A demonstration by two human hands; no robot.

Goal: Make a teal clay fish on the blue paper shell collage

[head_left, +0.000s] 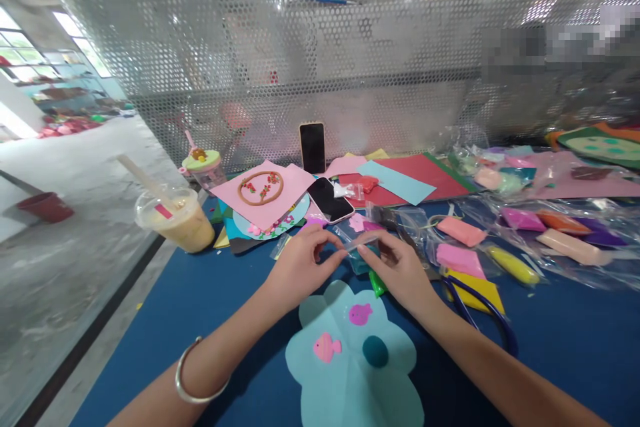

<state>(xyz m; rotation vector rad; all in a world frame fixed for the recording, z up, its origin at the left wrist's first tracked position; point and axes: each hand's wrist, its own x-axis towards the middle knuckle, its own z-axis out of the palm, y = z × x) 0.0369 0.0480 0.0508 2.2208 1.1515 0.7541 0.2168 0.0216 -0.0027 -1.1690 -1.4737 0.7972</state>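
Note:
My left hand (pixel 303 263) and my right hand (pixel 400 273) meet above the table, fingertips pinching a thin clear plastic strip (pixel 361 243) between them. It looks like the edge of a small plastic bag, but its full shape is hidden. Just below the fingers lies a teal packet (pixel 361 263), with a green packet (pixel 378 284) beside it. In front of the hands is a light-blue scalloped paper (pixel 345 380). On it are a pink clay fish (pixel 327 347), a purple clay fish (pixel 361 313) and a flat teal clay oval (pixel 375 351).
A drink cup (pixel 185 223) stands at the table's left edge. Behind the hands are a flat phone (pixel 330 199), an upright phone (pixel 313 148) and pink paper (pixel 225 190). To the right lie blue-handled scissors (pixel 493 313) and several clay packets (pixel 461 231). A perforated metal panel (pixel 300 67) rises behind.

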